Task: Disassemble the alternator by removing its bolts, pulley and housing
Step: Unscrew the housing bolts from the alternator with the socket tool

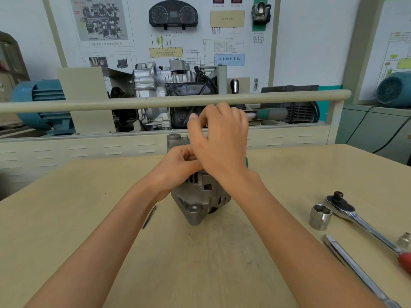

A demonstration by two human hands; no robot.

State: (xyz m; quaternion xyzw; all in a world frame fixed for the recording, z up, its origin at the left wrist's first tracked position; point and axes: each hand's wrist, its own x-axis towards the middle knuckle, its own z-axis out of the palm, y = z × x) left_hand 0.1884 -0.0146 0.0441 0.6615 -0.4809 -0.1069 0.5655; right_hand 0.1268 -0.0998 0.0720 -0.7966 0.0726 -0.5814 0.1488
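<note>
The grey alternator (201, 201) stands on the tan table (89, 218), its mounting ear toward me. My left hand (181, 162) sits on its top with fingers curled round the upper housing. Just above, crossing over it, my right hand (222, 138) has its fingers curled on a green-handled tool (273, 114) whose handle sticks out to the right; its tip is hidden behind the hand. A long thin bolt (149, 216) lies on the table left of the alternator.
At the right lie a large socket (320, 216), a chrome ratchet (355, 218) with a red grip, a small socket (403, 240) and a long chrome bar (355, 267). A railed bench (155, 102) with an engine display stands behind the table.
</note>
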